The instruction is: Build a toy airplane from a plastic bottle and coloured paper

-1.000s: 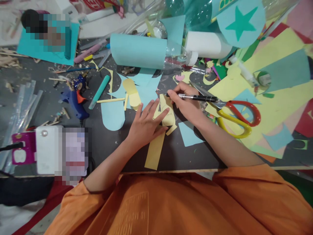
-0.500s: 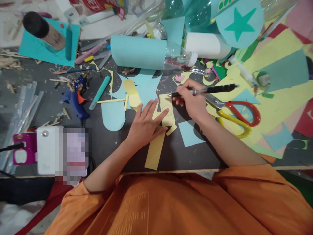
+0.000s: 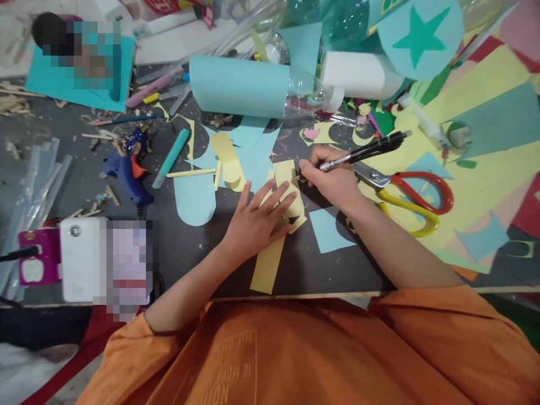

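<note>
A black pen [image 3: 367, 151] is pinched in my right hand [image 3: 331, 174], its tip at the right edge of a small yellow paper piece [image 3: 288, 169]. My left hand [image 3: 257, 222] lies spread on that paper, fingers apart, covering its lower left part. A longer yellow paper strip [image 3: 266, 273] runs out from under the hand toward the table's front edge. Scissors [image 3: 382, 179] with red and yellow handles lie right beside my right wrist. Near that forearm is a light blue paper scrap [image 3: 331, 230] with a curved cut-out. A rounded blue piece [image 3: 195, 199] lies left of my left hand.
A plastic bottle wrapped in blue paper [image 3: 240, 84] lies behind my hands. At left are a blue glue gun [image 3: 130, 174], a teal cutter [image 3: 172, 157] and a white box-shaped device [image 3: 82, 259]. Yellow paper sheets [image 3: 447, 247] and scraps cover the right side.
The pen has tilted more steeply, and its tip has moved from the paper's top to its right edge. My left fingers have shifted slightly over the yellow piece.
</note>
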Demonstrator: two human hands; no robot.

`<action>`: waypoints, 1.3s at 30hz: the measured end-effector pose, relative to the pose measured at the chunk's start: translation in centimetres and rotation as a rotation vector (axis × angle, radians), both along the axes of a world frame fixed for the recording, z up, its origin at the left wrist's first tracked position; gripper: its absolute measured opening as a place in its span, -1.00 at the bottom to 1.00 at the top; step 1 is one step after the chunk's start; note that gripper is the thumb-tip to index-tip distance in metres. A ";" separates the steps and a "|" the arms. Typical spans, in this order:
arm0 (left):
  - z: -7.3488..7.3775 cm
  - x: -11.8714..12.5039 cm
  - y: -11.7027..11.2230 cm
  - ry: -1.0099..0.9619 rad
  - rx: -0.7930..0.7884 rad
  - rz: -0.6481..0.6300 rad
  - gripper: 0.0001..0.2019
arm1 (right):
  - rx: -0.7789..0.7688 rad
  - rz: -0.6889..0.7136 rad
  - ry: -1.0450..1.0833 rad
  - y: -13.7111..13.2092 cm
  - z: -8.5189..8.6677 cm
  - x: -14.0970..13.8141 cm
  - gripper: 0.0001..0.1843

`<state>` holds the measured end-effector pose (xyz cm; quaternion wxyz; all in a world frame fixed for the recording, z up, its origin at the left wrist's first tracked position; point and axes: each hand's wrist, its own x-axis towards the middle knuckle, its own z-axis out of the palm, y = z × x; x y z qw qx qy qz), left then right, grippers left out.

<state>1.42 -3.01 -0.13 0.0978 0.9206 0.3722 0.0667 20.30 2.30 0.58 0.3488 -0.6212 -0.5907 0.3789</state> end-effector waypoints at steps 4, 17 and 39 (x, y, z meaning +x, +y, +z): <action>-0.1 0.2 0.0 -0.019 -0.002 -0.013 -0.48 | 0.020 0.012 -0.040 0.0 -0.2 -0.2 -0.58; -0.1 0.2 0.1 -0.019 -0.035 0.002 -0.49 | 0.005 0.021 -0.021 0.1 -0.2 -0.1 -0.60; 0.1 0.3 0.1 -0.021 -0.059 0.008 -0.50 | 0.036 -0.051 0.172 0.7 -0.8 -0.2 -0.67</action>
